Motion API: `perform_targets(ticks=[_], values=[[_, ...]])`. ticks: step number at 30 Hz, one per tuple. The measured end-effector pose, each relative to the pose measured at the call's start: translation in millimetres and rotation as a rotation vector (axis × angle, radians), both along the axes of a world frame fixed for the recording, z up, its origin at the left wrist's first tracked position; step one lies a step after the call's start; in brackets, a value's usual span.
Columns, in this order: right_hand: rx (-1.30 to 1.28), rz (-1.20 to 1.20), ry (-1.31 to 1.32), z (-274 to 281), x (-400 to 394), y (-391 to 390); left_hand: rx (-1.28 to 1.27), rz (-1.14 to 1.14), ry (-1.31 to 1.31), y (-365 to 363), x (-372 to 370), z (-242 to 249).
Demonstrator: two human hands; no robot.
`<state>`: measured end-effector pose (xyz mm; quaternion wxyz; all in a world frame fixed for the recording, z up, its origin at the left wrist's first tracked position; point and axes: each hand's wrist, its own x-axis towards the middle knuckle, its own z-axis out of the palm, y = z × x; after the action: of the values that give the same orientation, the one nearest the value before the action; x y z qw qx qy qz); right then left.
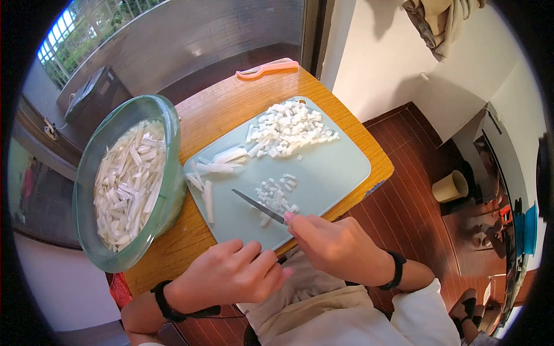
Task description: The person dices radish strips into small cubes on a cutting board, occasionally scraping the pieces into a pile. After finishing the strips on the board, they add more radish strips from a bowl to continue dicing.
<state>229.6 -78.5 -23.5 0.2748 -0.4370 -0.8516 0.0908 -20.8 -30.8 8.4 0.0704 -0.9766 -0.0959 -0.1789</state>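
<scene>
My right hand (326,239) grips a small knife (257,206), its dark blade pointing left across the light blue cutting board (323,173). Under and beside the blade lies a small group of white diced pieces (277,193). My left hand (228,274) is closed at the board's near edge, its fingers curled; whatever they may hold is hidden. White peeled strips (222,161) lie on the board's left side. A larger pile of white cubes (291,130) covers its far part.
A green-tinted clear bowl (81,190) of white strips in liquid stands tilted-looking at the table's left. A pink peeler (268,70) rests at the far edge of the wooden table (210,109). A beige bin (450,186) is on the floor at right.
</scene>
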Motion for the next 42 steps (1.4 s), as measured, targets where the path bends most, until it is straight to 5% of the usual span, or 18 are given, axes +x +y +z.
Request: perform_targets(ticks=[9, 42], values=[[-0.003, -0.021, -0.069, 6, -7, -2, -0.151, 0.413, -0.194, 21, 3, 14], [0.043, -0.002, 0.000, 2, -2, -12, -0.069, 0.279, 0.279, -10, -5, 7]])
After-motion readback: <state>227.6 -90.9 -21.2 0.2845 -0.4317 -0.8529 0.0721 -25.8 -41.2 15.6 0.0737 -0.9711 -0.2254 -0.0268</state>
